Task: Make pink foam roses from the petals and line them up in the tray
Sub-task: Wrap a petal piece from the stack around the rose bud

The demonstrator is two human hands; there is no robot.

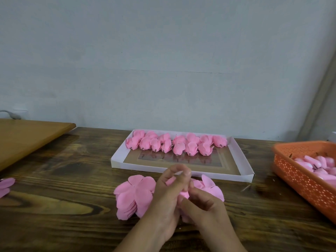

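Dark wooden counter [54, 206] against a pale blue-grey wall. Toward the back, white cardboard tray [243, 171] with finished pink roses [174, 145] in two rows along its far side. Nearer, stack of loose pink petals [132, 195] flat on the counter. Above them, left hand [169, 195] and right hand [201, 202] together, fingers [179, 171] curled and pinching a small pink foam piece [184, 193]. At right, orange perforated basket [298, 179] with more pink pieces inside.
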